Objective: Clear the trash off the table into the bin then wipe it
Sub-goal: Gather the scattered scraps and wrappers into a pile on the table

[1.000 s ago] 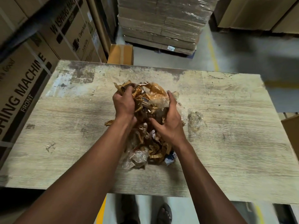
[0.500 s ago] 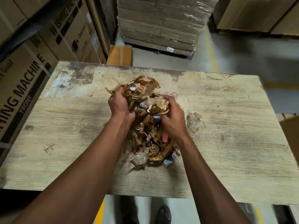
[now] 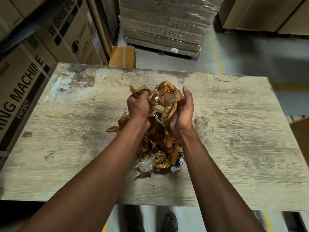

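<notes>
Head view shows my left hand (image 3: 138, 107) curled tight into the trash pile (image 3: 160, 131) at the middle of the table (image 3: 242, 148). My right hand (image 3: 183, 113) cups the pile's other side with bent fingers. One clear wrapper (image 3: 201, 123) lies just right of the pile.

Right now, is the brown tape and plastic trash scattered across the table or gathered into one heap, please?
Mostly gathered: the crumpled brown tape heap sits between both hands; one clear plastic scrap lies apart.
</notes>
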